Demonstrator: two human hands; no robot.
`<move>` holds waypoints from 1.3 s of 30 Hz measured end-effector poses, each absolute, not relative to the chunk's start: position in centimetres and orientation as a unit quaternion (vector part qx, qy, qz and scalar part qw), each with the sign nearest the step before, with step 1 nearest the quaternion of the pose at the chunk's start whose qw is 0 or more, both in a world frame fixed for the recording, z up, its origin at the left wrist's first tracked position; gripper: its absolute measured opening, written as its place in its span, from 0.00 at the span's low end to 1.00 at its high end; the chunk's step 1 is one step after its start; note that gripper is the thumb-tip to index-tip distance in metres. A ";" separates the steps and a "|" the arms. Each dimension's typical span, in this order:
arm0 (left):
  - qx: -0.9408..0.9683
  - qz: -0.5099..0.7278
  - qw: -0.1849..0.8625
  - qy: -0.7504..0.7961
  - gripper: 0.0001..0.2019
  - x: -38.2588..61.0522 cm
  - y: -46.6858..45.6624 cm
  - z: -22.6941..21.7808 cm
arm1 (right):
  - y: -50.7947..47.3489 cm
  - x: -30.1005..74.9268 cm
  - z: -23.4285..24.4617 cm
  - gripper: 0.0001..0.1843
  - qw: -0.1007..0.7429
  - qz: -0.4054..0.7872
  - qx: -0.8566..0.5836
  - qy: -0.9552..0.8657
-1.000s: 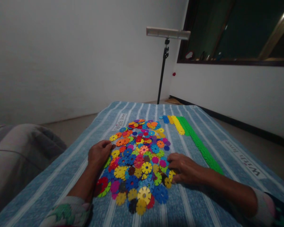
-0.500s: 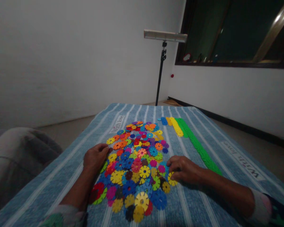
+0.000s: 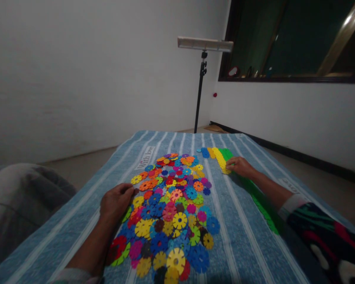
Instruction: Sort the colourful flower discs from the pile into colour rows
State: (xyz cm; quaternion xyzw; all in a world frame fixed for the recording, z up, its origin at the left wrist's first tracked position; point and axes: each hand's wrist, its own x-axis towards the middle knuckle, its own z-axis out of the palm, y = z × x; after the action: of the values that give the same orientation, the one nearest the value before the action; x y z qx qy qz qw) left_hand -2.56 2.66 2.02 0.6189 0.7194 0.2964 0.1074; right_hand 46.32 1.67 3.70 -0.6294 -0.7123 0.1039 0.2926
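"Fingers [image 3: 126,189] of the left grip [image 3: 114,202] are resting curled beside a dark disc [image 3: 136,191], perhaps steadying it."

"Holding it?"

"The view isn't showing that."

"And rightward of that grip?"

"Loose mixed discs [image 3: 169,212] are lying uncontained; then the right grip [image 3: 239,166] is touching the near end of a yellow row [image 3: 219,157], perhaps aligning it. Whether it's pinching, I cannot tell. A green row [image 3: 262,210] is running beneath its wrist."

I saw notched discs [image 3: 169,212] mid-frame, mixed: yellow, blue, red, orange, magenta, lime, brown. Cloth [image 3: 245,252] was blue, striped white. Right of centre: blue row [image 3: 205,153], yellow row [image 3: 219,158], green row [image 3: 264,213]. Lower-right sleeve [image 3: 322,232] was dark, patterned green, pink, white. Upper-left wall [image 3: 77,59] looked pale grey.
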 end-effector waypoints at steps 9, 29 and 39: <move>0.610 0.300 0.116 0.724 0.14 -2.2 2.3 2.3 | 4.0 47.7 2.1 0.07 0.253 0.071 -0.665 -0.699; 0.604 0.303 0.120 0.728 0.14 -2.2 2.3 2.7 | -4.3 40.5 4.0 0.11 0.262 0.065 -0.580 -0.769; 0.630 0.319 0.096 0.701 0.10 -2.6 2.2 2.9 | -13.8 32.0 0.1 0.08 0.260 0.119 -0.516 -0.807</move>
State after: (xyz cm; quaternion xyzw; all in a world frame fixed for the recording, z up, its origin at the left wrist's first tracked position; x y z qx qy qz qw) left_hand -2.58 2.21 2.91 0.6303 0.7014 0.3185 0.0962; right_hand 31.99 -13.80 0.12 -0.5164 -0.8072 0.1187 0.2603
